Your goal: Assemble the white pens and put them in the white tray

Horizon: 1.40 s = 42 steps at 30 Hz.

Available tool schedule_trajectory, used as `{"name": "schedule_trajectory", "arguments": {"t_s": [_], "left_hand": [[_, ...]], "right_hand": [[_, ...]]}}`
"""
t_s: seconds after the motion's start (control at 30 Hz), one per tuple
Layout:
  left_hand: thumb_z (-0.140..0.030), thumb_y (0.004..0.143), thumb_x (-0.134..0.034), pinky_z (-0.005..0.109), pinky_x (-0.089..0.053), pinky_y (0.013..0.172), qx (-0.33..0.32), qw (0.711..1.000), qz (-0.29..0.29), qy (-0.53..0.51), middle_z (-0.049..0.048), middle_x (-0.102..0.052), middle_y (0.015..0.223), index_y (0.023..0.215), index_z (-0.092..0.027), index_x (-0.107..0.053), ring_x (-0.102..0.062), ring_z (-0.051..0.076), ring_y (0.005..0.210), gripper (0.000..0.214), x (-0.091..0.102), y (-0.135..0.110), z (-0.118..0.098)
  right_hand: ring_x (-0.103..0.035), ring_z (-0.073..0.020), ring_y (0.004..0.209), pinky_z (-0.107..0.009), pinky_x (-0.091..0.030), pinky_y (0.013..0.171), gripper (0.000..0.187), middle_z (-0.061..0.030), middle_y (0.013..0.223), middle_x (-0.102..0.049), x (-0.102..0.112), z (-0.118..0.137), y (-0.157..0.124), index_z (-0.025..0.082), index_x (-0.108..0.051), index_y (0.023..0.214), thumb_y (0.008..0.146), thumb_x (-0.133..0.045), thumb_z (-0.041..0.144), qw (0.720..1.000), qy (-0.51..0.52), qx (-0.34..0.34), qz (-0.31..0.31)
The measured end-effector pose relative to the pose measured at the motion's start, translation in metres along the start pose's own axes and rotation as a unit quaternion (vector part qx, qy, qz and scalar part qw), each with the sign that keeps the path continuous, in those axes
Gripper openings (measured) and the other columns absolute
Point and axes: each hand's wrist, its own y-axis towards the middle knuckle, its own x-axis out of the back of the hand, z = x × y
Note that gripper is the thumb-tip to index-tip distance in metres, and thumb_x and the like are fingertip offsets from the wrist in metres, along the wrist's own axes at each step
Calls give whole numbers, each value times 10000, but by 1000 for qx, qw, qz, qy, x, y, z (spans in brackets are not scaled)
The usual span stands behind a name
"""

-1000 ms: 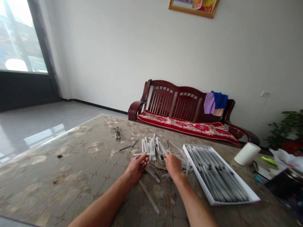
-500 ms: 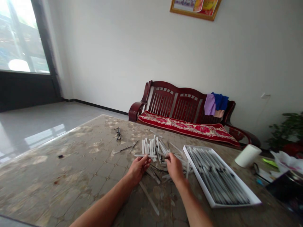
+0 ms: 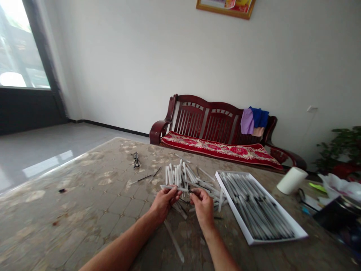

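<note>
My left hand (image 3: 164,202) pinches a white pen barrel (image 3: 166,187), which lies roughly level across the fingers. At the barrel's right end, my right hand (image 3: 203,206) is closed on a small dark piece (image 3: 190,191), too small to make out fully. The two hands are close together over a loose pile of white pen barrels (image 3: 172,175). One more translucent barrel (image 3: 174,242) lies apart between my forearms. Left of the pile lie thin dark refills (image 3: 144,178). A shallow white box (image 3: 235,215) full of pens with dark parts stands to the right.
Black-framed glasses (image 3: 135,160) lie farther back on the patterned table (image 3: 93,203). Right of the box are a white roll (image 3: 292,180), a black container (image 3: 335,214) and a crumpled white bag (image 3: 341,187). Behind the table stands a dark red wooden bench (image 3: 208,116).
My right hand has moved left and closer to my left hand, bringing the dark piece to the barrel's end. The view has shifted slightly.
</note>
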Motion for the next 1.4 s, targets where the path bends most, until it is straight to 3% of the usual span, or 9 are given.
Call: {"name": "schedule_trajectory", "arguments": {"t_s": [0.27,0.57,0.7,0.83,0.93,1.07,1.27,1.4], "left_hand": [[-25,777,-711,143,-570,511,-3,1000,10,6,41,-720,646,739,-103,-659,-699,114,561,102,2,3,3],[-80,690,-804,148,-551,487,-23,999,21,28,19,-710,603,716,-114,-676,-682,114,533,136,2,3,4],[-115,637,-844,153,-529,472,-43,998,27,37,25,-705,582,710,-103,-685,-666,115,513,176,3,4,6],[-163,595,-876,157,-519,471,-69,996,42,43,25,-704,571,722,-104,-691,-659,115,512,232,4,3,7],[-183,574,-887,158,-518,466,-78,995,36,44,17,-698,561,718,-108,-689,-656,115,508,255,5,3,7],[-204,574,-887,161,-519,474,-76,995,37,49,24,-707,583,716,-109,-689,-655,113,514,261,5,5,6],[-286,482,-925,174,-520,475,-80,994,46,63,8,-694,570,720,-117,-695,-662,125,531,371,5,6,9],[-362,433,-932,170,-515,482,-80,994,42,63,4,-700,576,709,-123,-692,-646,107,521,437,4,5,7]], "right_hand": [[-626,-172,550,-264,-538,511,228,-23,651,-696,-1,1,-2,176,-702,775,673,-671,378,1000,-17,4,-4],[-634,-172,594,-248,-503,536,180,-26,706,-715,1,-5,-1,188,-708,799,735,-643,343,995,-73,64,6],[-623,-169,591,-238,-469,548,206,-17,672,-685,2,-6,-1,204,-670,817,830,-560,377,983,-150,102,28],[-580,-165,568,-234,-401,544,357,-12,602,-617,-1,-2,-4,219,-598,734,922,-403,452,958,-244,146,25],[-569,-165,563,-237,-388,544,413,-8,600,-602,-2,2,-6,223,-580,727,941,-337,479,957,-253,140,31],[-592,-160,635,-227,-415,590,324,-2,701,-641,-2,8,-8,215,-592,884,933,-384,458,965,-219,134,60],[-527,-162,511,-247,-349,518,444,17,520,-537,1,9,-6,239,-525,656,943,-307,499,958,-264,96,59],[-572,-163,610,-236,-383,572,375,2,655,-621,3,9,-7,219,-587,807,924,-383,510,961,-236,125,66]]}}
